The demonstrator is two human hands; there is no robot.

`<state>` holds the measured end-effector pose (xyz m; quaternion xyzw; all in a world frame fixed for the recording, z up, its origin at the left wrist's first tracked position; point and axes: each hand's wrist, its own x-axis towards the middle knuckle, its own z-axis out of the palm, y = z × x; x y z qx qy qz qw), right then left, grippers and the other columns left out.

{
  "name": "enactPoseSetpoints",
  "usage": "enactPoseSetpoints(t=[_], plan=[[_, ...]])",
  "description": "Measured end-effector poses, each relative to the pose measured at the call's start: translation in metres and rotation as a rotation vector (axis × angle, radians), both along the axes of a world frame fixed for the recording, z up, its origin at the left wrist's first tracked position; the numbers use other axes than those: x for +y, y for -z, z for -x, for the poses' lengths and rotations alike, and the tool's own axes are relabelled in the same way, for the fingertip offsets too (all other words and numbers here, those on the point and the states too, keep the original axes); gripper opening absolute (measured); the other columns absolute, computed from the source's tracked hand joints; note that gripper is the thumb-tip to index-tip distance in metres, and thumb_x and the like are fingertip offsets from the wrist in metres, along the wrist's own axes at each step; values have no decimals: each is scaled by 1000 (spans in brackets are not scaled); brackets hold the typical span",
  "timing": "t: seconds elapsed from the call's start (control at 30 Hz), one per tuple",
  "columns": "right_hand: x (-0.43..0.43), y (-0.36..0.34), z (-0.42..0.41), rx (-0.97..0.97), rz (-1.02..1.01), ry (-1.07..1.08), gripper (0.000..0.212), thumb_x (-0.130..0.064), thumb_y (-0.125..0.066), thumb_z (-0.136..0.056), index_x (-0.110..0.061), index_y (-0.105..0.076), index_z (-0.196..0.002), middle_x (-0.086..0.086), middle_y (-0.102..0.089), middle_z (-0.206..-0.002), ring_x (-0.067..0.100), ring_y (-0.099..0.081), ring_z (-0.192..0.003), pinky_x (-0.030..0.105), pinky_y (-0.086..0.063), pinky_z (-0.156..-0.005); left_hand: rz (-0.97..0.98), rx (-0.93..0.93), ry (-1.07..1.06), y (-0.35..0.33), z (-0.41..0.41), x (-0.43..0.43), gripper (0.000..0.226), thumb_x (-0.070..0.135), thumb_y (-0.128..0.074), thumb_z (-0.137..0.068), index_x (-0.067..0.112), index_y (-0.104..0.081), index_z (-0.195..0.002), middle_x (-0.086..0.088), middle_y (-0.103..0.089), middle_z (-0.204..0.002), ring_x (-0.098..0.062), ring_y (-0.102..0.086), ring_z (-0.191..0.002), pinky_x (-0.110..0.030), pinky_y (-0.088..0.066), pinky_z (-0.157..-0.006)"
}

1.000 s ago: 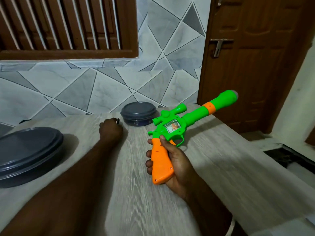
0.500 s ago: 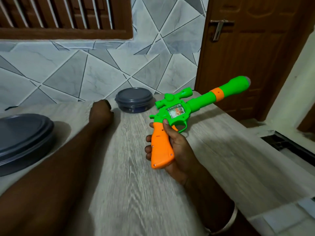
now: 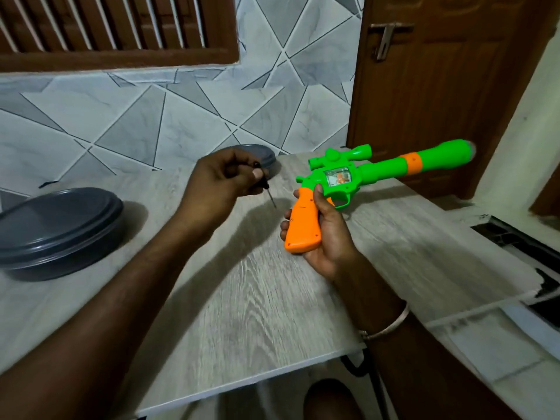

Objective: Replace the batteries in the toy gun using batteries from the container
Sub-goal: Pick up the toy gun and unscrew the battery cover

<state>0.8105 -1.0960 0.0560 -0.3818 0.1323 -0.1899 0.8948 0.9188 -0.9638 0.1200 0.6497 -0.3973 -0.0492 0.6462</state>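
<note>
Toy gun (image 3: 342, 180), green with an orange handle and an orange band on the barrel, is held above the worktop (image 3: 272, 292) by the right hand (image 3: 324, 234), whose grip is closed around the handle; the thumb lies across the top of the handle near the trigger guard and the barrel points up and to the right toward the brown door (image 3: 439, 86). The left hand (image 3: 218, 186) is raised just left of the gun, its grip pinched shut on a small screwdriver (image 3: 266, 186) with a dark handle, the thin shaft angled down and to the right toward the gun's handle without touching it. Behind the left hand, at the far edge of the worktop against the tiled wall (image 3: 151, 122), sits a small round grey container (image 3: 263, 159) with its lid on, partly hidden by the fingers. A larger grey lidded container (image 3: 57, 228) rests on the left side of the worktop. A pale bangle (image 3: 391, 322) circles the right wrist.
</note>
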Motion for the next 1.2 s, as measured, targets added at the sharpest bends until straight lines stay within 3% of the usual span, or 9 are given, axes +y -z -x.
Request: enactPoseSetpoints(t=[0.3,0.57,0.83,1.2], plan=[[-4,4,1,-3,17,59,45,-55,-38,-101,-16,-50,-121,10,-56,-74,20,-59,-55,26,-51,-55,87,-49,43,28,32,-20,13,-4,-63,-95,-2,-64,-107,-24,-73,-96,-31,-75,-91,-40,-63,-82],[-8,7,-3,9,17,80,48,-55,-43,-100,-16,-52,-125,9,-58,-77,21,-58,-61,28,-51,-58,95,-174,-24,35,34,-22,15,3,-63,-96,5,-65,-111,-13,-75,-97,-22,-76,-92,-46,-62,-84],[-11,8,-5,-2,22,98,49,-55,-42,-101,-13,-53,-124,11,-59,-80,21,-59,-60,30,-51,-59,84,-303,-86,38,38,-21,17,2,-61,-98,3,-64,-115,-6,-74,-98,-11,-75,-89,-32,-62,-83],[-10,8,-4,-13,28,86,49,-54,-43,-100,-13,-53,-124,11,-59,-79,22,-59,-60,29,-52,-59,98,-331,-83,40,38,-20,18,7,-61,-100,4,-65,-117,-6,-75,-101,-15,-75,-96,-41,-62,-85]])
